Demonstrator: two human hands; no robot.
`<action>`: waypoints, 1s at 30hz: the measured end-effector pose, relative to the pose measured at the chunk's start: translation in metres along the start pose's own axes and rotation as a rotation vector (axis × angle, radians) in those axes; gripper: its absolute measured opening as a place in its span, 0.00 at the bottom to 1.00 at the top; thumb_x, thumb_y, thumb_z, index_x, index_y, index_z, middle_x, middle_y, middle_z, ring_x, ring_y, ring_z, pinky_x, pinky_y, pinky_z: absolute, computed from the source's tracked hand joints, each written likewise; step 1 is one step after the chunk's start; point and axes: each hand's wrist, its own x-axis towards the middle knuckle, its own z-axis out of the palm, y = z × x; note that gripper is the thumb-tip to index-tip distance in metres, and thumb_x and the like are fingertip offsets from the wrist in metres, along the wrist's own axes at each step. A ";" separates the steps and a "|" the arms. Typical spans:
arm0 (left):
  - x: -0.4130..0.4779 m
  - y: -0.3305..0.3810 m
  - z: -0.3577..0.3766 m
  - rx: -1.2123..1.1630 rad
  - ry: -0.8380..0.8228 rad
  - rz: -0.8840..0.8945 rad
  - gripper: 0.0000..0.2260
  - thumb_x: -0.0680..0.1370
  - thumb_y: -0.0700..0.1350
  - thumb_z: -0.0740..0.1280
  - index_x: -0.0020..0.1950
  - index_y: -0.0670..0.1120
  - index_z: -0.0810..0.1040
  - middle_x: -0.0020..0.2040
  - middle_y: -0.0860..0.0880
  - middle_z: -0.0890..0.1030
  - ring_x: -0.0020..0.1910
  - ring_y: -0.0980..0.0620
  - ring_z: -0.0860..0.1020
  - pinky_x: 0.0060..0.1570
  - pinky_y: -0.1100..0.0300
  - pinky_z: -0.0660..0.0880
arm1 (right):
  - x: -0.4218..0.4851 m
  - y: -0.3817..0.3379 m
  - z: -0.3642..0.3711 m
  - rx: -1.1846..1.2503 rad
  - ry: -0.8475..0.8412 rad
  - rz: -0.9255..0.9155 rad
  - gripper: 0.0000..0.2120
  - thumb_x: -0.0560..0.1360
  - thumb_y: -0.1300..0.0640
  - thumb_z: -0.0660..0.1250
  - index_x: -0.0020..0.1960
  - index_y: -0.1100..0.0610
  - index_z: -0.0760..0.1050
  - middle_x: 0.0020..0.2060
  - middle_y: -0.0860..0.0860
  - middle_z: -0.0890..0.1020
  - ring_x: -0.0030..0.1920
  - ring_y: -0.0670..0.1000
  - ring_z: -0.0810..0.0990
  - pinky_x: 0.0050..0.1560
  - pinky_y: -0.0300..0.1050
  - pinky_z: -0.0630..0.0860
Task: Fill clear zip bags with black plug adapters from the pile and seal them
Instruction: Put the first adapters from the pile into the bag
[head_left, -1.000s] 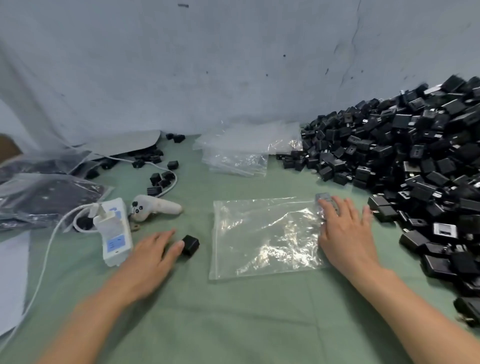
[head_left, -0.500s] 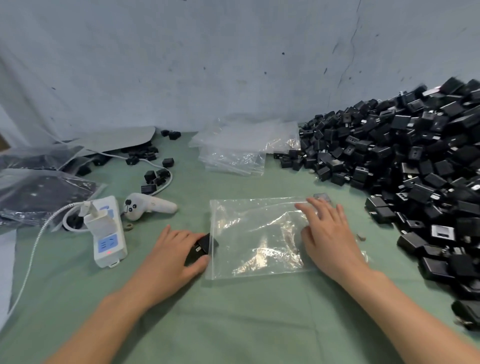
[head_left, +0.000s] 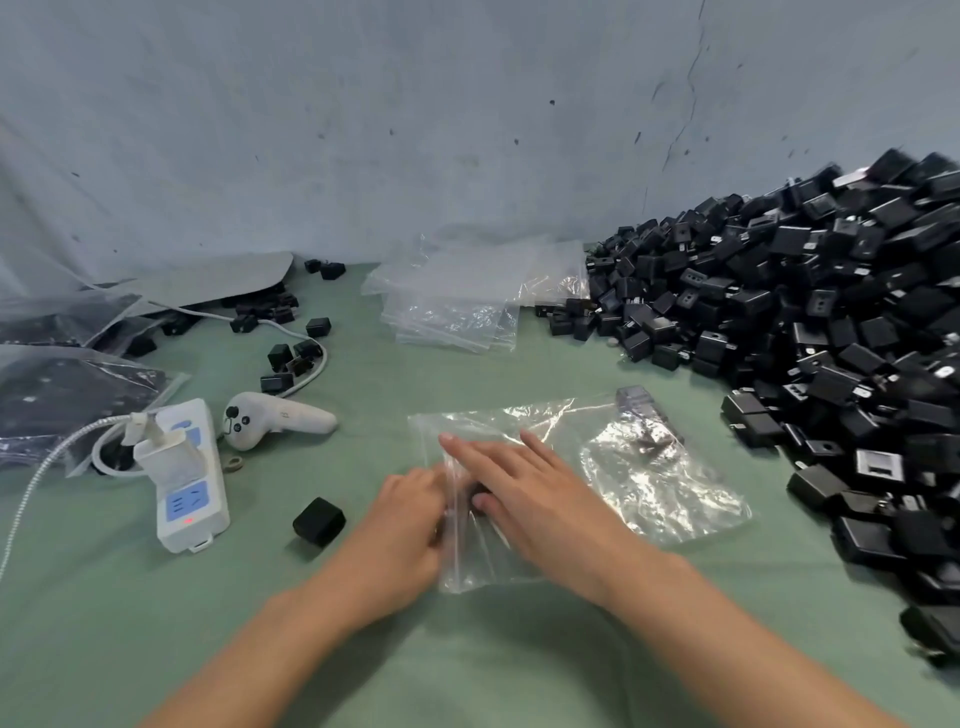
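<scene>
A clear zip bag (head_left: 649, 483) lies flat on the green cloth in the middle. My left hand (head_left: 405, 525) has its fingers curled at the bag's left edge and pinches the plastic there. My right hand (head_left: 535, 499) lies across the bag's left part, fingers straight and pointing left. A dark shape (head_left: 477, 491) shows between the two hands; I cannot tell whether it is an adapter. One adapter (head_left: 641, 410) sits inside the bag at its far right corner. A loose black adapter (head_left: 318, 520) lies left of my left hand. The big adapter pile (head_left: 831, 332) fills the right side.
A stack of empty zip bags (head_left: 467, 306) lies at the back centre. A white power strip (head_left: 189, 483) with cable, a white controller (head_left: 275, 421) and several loose adapters (head_left: 291, 358) are on the left. Filled bags (head_left: 62, 395) lie at the far left.
My right hand slid left across the bag from its right end to its left edge. My left hand moved right to that edge; one black adapter now lies loose to its left.
</scene>
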 end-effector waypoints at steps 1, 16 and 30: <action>-0.003 -0.001 0.002 -0.014 -0.026 0.002 0.12 0.75 0.54 0.60 0.57 0.57 0.73 0.53 0.60 0.75 0.56 0.59 0.71 0.61 0.64 0.63 | 0.000 0.001 -0.001 -0.011 -0.006 -0.023 0.30 0.83 0.59 0.59 0.81 0.44 0.52 0.75 0.47 0.68 0.75 0.49 0.64 0.80 0.47 0.44; -0.014 -0.010 -0.018 0.091 0.001 0.125 0.10 0.81 0.56 0.61 0.59 0.58 0.79 0.55 0.62 0.78 0.57 0.60 0.71 0.61 0.62 0.64 | 0.005 -0.015 -0.011 -0.027 0.154 -0.150 0.33 0.64 0.70 0.74 0.65 0.50 0.77 0.50 0.48 0.79 0.46 0.52 0.78 0.52 0.48 0.75; 0.012 0.007 -0.014 0.013 -0.125 0.043 0.22 0.74 0.68 0.58 0.59 0.57 0.78 0.55 0.64 0.73 0.58 0.65 0.68 0.58 0.74 0.65 | 0.016 -0.019 -0.025 0.000 0.109 -0.118 0.22 0.67 0.66 0.73 0.58 0.51 0.76 0.57 0.50 0.76 0.55 0.54 0.75 0.60 0.48 0.68</action>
